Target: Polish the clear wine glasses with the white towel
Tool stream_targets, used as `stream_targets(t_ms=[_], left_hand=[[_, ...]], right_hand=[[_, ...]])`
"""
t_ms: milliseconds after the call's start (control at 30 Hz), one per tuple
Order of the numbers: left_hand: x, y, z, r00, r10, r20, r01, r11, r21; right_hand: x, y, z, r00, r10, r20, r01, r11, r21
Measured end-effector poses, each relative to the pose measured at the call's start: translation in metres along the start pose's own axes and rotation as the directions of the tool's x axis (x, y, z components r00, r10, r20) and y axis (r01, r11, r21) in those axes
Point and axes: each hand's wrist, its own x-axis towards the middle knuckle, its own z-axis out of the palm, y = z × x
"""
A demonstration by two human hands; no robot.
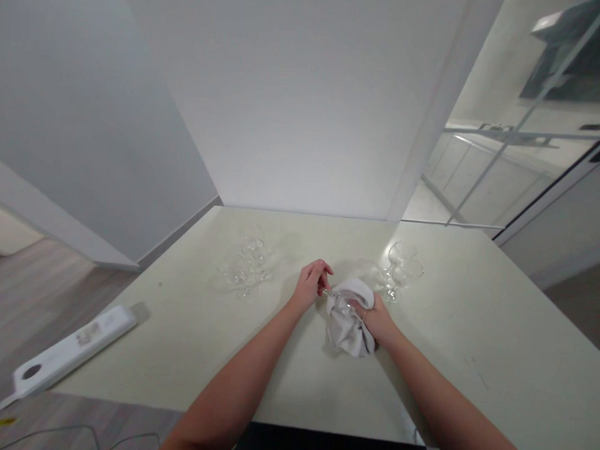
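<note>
Light soft, diffuse, moderate; apparently from overhead. White wall point(297, 140) beyond the grip brightest low down, greyer toward the upper corners. Small glare patch on the pale table point(190, 327), beyond and to the right of the grip, beside the right-side glasses point(391, 293), which carry bright glints. Shadows faint, soft-edged: close around the cloth point(352, 335), and at the far end of the power strip point(78, 354), left of the grip. Left-side glasses point(254, 251) nearly merge with the tabletop. Fine detail soft throughout; finger edges slightly smeared. Wide-angle stretch: partition point(490, 172) far right of the grip leans strongly.
</note>
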Motion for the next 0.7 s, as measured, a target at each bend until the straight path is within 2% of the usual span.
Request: stream_targets(t_ms=[100,167,233,300,400,533,567,633,700], left_hand=[[0.003,0.003,-0.003,0.998,-0.022,-0.06,0.02,0.999,-0.038],[0.002,0.003,-0.003,0.996,-0.033,-0.086,0.029,0.998,-0.052],[0.0,0.002,-0.002,0.996,-0.038,-0.079,0.034,0.998,-0.053],[-0.003,0.0,0.001,0.999,-0.024,-0.039,0.023,0.999,-0.033],[-0.007,-0.001,0.006,1.0,0.009,0.026,-0.01,1.0,0.019],[-0.007,-0.002,0.011,1.0,-0.019,-0.012,0.018,0.999,-0.03],[-0.006,-0.002,0.011,0.999,-0.039,-0.037,0.037,0.997,-0.062],[-0.005,-0.003,0.013,0.991,-0.09,-0.096,0.077,0.988,-0.132],[-0.004,-0.007,0.015,0.977,-0.149,-0.153,0.115,0.971,-0.212]], right_hand=[[-0.004,-0.003,0.002,0.992,0.095,0.08,-0.106,0.985,0.139],[-0.006,-0.006,0.002,0.975,0.096,0.199,-0.139,0.966,0.218],[-0.007,-0.008,0.001,0.96,0.096,0.263,-0.166,0.952,0.258],[-0.006,-0.01,-0.001,0.96,0.099,0.262,-0.168,0.953,0.252],[-0.004,-0.01,-0.002,0.974,0.127,0.187,-0.169,0.959,0.227],[-0.004,-0.012,0.0,0.982,0.187,0.034,-0.189,0.934,0.302],[-0.005,-0.013,0.002,0.979,0.197,0.05,-0.202,0.917,0.345],[-0.008,-0.014,0.004,0.97,0.177,0.168,-0.233,0.878,0.419],[-0.01,-0.015,0.004,0.963,0.083,0.256,-0.184,0.897,0.402]])
